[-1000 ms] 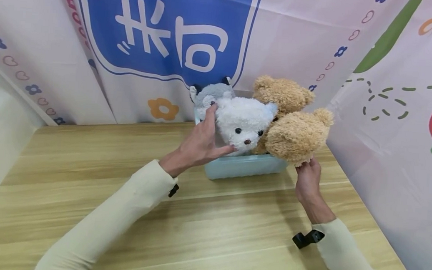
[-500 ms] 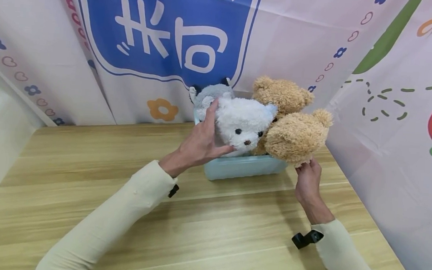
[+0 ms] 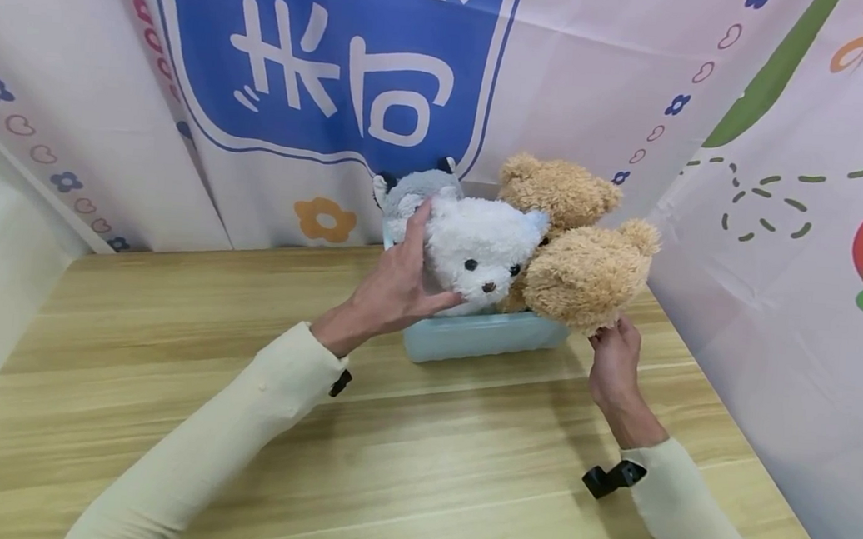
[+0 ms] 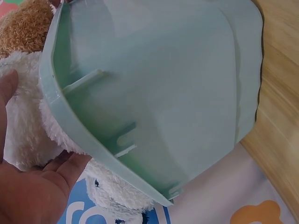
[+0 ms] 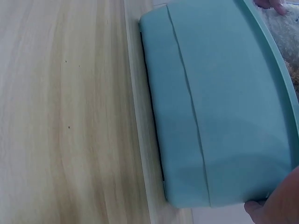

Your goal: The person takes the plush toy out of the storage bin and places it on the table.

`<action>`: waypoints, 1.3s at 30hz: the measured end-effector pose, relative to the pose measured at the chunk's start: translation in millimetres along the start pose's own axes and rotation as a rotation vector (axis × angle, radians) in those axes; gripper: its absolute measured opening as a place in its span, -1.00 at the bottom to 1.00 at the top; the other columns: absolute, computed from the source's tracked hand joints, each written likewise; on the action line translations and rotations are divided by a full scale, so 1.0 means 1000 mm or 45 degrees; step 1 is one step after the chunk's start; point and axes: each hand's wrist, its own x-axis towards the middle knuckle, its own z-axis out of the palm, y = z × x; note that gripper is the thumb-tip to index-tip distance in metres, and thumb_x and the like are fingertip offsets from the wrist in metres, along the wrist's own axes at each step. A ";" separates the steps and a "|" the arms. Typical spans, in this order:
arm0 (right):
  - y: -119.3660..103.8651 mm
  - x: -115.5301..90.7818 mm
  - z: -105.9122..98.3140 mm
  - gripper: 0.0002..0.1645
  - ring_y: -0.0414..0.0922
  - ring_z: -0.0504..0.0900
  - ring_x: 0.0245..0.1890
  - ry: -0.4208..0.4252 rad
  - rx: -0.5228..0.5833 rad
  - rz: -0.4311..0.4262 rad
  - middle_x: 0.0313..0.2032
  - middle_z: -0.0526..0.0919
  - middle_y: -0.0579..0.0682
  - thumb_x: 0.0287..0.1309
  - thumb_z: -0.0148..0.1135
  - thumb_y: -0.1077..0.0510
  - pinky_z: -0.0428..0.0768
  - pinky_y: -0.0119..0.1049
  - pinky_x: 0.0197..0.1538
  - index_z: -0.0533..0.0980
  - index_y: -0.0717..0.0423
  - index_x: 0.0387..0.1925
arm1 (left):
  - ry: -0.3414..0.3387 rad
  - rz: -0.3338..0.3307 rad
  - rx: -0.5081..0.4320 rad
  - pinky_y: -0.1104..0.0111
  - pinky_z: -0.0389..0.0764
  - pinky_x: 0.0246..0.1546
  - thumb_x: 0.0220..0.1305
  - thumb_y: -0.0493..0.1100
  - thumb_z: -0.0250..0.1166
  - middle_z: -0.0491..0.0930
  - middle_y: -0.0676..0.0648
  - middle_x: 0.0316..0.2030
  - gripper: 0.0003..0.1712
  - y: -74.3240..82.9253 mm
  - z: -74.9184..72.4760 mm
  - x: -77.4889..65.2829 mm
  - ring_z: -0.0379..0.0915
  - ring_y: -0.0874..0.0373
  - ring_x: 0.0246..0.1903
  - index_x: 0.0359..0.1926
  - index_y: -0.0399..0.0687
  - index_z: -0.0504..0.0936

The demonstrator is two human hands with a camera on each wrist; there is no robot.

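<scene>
A pale blue-green plastic bin [image 3: 482, 340] stands against the back wall, packed with plush toys. My left hand [image 3: 393, 288] grips the white teddy bear [image 3: 486, 236] at its side, thumb by the chin and fingers behind the head. The left wrist view has the white plush [image 4: 28, 107] between thumb and fingers, beside the bin's rim. At the bin's front right corner, my right hand [image 3: 616, 366] holds the rim under a tan teddy bear [image 3: 589, 276]; its fingers are mostly hidden. In the right wrist view the thumb [image 5: 254, 207] lies at that corner.
A grey-and-white plush [image 3: 422, 189] with dark ears sits at the bin's back left, another tan bear [image 3: 557, 186] at the back right. The wood-grain table [image 3: 403, 460] extends forward. Printed cloth walls [image 3: 777, 269] close off the back and right side.
The bin and its toys have shifted slightly left and toward me. My left hand moved along with the white teddy bear; the right hand stays almost where it was.
</scene>
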 end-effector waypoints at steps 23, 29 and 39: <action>0.003 -0.016 0.009 -0.59 -0.21 0.15 -0.47 -0.009 -0.005 0.081 -0.53 0.25 -0.20 0.48 -0.17 -0.13 0.29 -0.45 -0.34 0.52 -0.02 -0.03 | 0.012 0.004 0.008 -0.03 0.60 0.08 -0.01 -0.01 0.56 0.31 -0.38 0.30 0.39 -0.005 -0.013 -0.014 0.50 -0.24 0.13 0.53 -0.12 -0.29; 0.003 -0.023 0.012 -0.56 -0.28 0.33 -0.44 -0.011 -0.004 0.072 -0.42 0.45 -0.21 0.48 -0.16 -0.12 0.42 -0.49 -0.30 0.52 0.02 0.04 | 0.014 -0.002 0.019 -0.03 0.59 0.10 -0.02 -0.01 0.56 0.28 -0.38 0.32 0.40 -0.006 -0.017 -0.019 0.49 -0.25 0.13 0.53 -0.12 -0.30; 0.001 -0.030 0.018 -0.49 -0.34 0.52 -0.29 -0.046 0.014 0.090 -0.19 0.55 -0.17 0.49 -0.17 -0.09 0.54 -0.53 -0.18 0.43 0.09 0.24 | 0.022 0.008 0.029 -0.01 0.62 0.04 -0.02 -0.02 0.57 0.35 -0.37 0.26 0.41 -0.007 -0.023 -0.027 0.52 -0.22 0.08 0.54 -0.07 -0.31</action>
